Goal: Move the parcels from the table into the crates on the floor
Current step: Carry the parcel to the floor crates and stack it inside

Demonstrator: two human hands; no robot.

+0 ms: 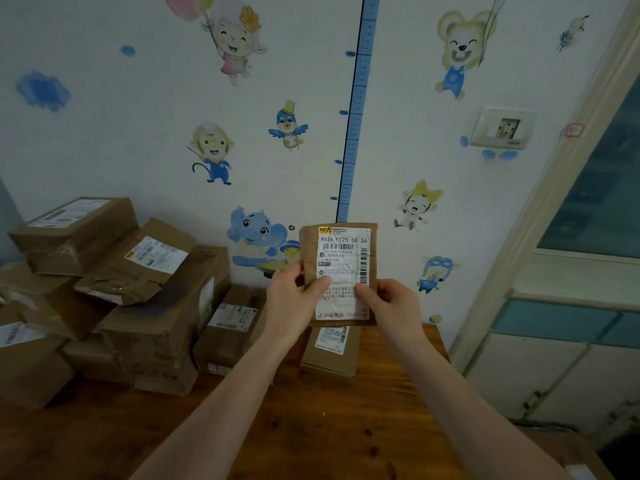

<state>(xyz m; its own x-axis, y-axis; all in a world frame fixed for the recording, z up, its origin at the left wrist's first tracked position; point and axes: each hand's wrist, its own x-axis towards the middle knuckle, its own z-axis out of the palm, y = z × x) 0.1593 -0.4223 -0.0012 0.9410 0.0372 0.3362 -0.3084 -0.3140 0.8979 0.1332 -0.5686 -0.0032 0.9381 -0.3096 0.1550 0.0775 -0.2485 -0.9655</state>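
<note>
Early going, by the look of it: holding one small brown parcel (337,271) upright at centre frame above the wooden table (311,427), left hand (294,299) and right hand (388,303) each pinching a lower side, thumbs on its label. Left to shift: a heap of cardboard boxes (104,289) at left and one labelled box (330,351) just below the held parcel. No crates in view, so impossible to tell how many already packed. Label print mostly unreadable.
</note>
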